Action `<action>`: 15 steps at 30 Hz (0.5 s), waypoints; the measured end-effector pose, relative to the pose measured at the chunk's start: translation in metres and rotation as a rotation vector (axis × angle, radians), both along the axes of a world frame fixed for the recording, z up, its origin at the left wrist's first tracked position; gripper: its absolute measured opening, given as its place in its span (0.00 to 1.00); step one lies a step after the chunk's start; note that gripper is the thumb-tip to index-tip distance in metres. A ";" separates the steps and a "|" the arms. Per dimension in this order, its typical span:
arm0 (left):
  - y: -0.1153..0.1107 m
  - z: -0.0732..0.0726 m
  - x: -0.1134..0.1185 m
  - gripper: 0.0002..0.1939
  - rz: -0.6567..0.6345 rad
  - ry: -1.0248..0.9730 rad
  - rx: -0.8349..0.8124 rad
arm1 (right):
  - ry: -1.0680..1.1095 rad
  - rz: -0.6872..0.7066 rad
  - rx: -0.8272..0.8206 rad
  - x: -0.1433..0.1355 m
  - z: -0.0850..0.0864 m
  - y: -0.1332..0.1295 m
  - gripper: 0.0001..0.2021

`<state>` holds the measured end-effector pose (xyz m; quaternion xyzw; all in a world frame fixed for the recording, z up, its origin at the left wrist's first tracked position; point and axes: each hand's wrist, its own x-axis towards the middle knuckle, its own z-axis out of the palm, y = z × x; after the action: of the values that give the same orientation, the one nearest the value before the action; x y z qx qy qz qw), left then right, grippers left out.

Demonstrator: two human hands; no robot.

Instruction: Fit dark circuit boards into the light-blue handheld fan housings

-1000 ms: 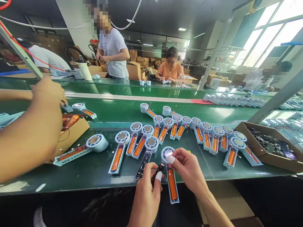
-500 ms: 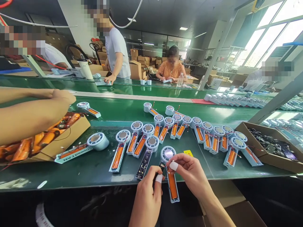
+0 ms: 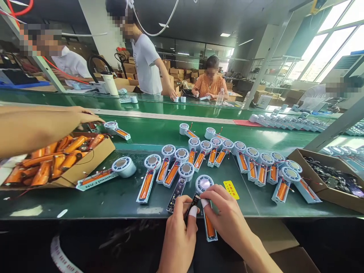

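Note:
My left hand [image 3: 182, 223] is closed around a narrow black circuit board [image 3: 195, 200], its end sticking up between thumb and finger. Fingertips of my right hand [image 3: 224, 216] pinch at that end of the board; a small wire connector seems to be in them, mostly hidden now. Both thumbs wear white finger covers. Beneath my hands lies a light-blue handheld fan body [image 3: 204, 184], its open handle holding an orange battery [image 3: 211, 226] and overhanging the bench edge. Left of it, another fan body [image 3: 186, 170] has a black circuit board [image 3: 176, 194] over its handle.
Several open fan bodies [image 3: 216, 143] with orange batteries spread across the green bench [image 3: 113, 206]. A carton of wrapped batteries [image 3: 93, 163] stands left, a carton of circuit boards [image 3: 335, 189] right. A yellow label [image 3: 231, 189] lies nearby. A co-worker's arm [image 3: 42, 125] reaches in from the left.
My right fingertips have come down and left onto the board's end, and the board shows more. The co-worker's arm on the left has moved back off the battery carton toward a fan body.

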<state>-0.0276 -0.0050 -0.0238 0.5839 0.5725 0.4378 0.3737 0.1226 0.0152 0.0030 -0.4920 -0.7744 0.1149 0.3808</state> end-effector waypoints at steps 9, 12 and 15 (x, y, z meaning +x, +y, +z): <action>-0.001 -0.004 -0.002 0.12 -0.022 -0.001 0.087 | -0.232 -0.040 0.032 -0.003 0.008 -0.002 0.08; -0.002 -0.006 -0.002 0.15 0.016 0.071 0.223 | -0.318 -0.060 0.095 -0.009 0.008 -0.005 0.09; -0.002 -0.003 -0.003 0.15 0.036 0.101 0.298 | -0.299 -0.027 0.052 -0.009 0.007 -0.002 0.09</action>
<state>-0.0309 -0.0069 -0.0266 0.6437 0.5296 0.4947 0.2458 0.1140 0.0136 0.0096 -0.5038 -0.8186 0.0150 0.2756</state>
